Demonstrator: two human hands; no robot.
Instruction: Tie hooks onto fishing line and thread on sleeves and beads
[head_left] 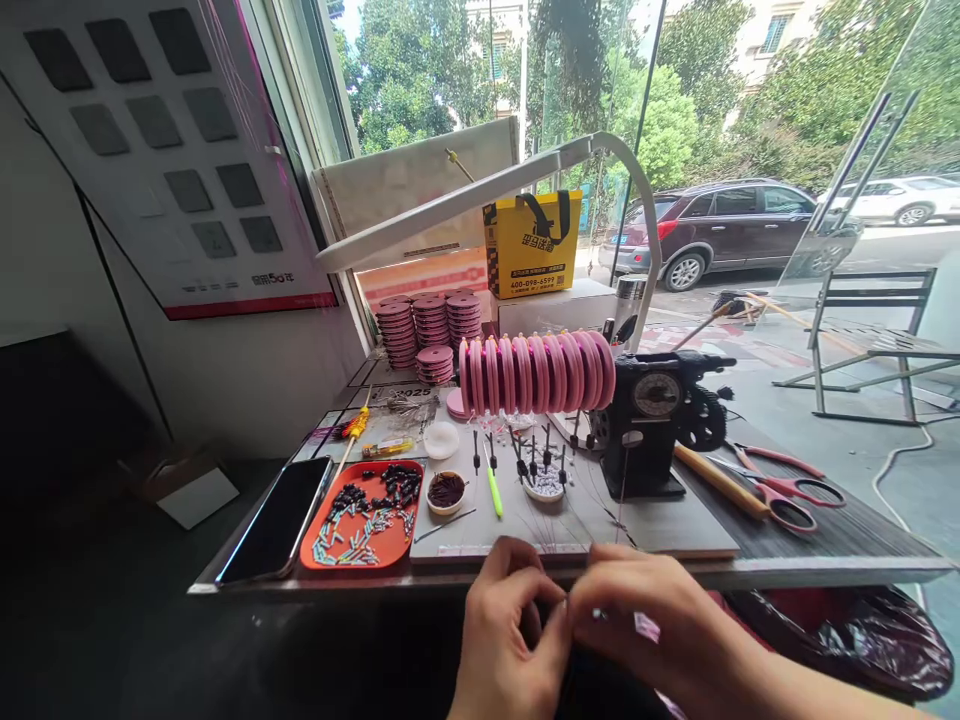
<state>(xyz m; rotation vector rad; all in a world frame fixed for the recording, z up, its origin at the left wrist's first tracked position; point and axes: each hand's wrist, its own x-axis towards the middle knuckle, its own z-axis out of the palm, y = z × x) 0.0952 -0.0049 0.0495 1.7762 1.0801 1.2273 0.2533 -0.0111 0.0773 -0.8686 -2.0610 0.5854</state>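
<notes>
Just off the table's front edge, my left hand (514,620) and my right hand (637,610) meet fingertip to fingertip. Both are closed in a pinch, and whatever they hold is too small to make out. Fine lines run near them across the grey board (675,540). Beyond, pink spools (536,375) sit in a row on the shaft of a black winding machine (645,430). Black stoppers on thin stems (533,455) hang below the spools, over a white dish (545,485) of small pale pieces. A bright green needle tool (494,492) lies on the board.
To the left are a red tray (319,545) of small black and pale parts, a phone (274,520) and a dish of dark bits (445,492). Scissors (787,500) and pliers lie right. Stacked pink spools (429,325) and a yellow bag (534,245) stand behind, under a lamp arm (465,205).
</notes>
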